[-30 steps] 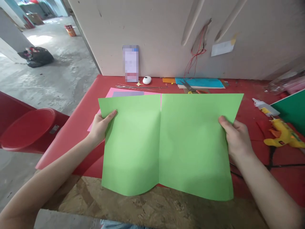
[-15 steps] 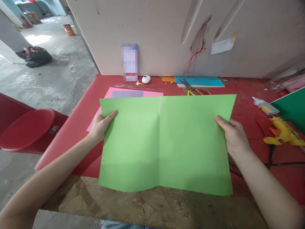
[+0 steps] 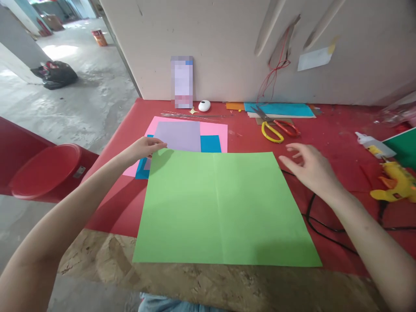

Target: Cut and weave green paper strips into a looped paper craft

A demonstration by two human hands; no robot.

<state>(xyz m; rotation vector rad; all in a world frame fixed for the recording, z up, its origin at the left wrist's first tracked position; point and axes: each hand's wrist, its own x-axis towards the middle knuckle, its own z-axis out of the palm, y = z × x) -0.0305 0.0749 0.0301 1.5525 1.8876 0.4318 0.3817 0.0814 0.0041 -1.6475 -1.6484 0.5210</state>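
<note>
A green sheet of paper [image 3: 182, 208] with a fold line down its middle spreads over the front of the red tabletop. At its far left corner, my left hand [image 3: 146, 148] pinches the edge between thumb and fingers. My right hand [image 3: 307, 167] hovers beside the far right corner, fingers apart and holding nothing. Behind the green sheet lie pink paper [image 3: 212, 128], a lilac sheet [image 3: 178, 135] and blue paper [image 3: 210, 144], partly covered. Scissors [image 3: 273, 130] with one yellow and one red handle rest beyond my right hand.
A yellow glue gun [image 3: 394, 184] and a glue bottle [image 3: 373, 145] are at the right, with a black cable [image 3: 328, 236] running near my right forearm. A phone [image 3: 182, 82] leans on the wall behind thin wires [image 3: 195, 115] and a white case [image 3: 204, 105]. A red stool [image 3: 48, 169] stands left.
The green sheet has come down from between both hands onto the table and lies flatter. My right hand has let go of its right edge; my left hand has shifted to the far left corner.
</note>
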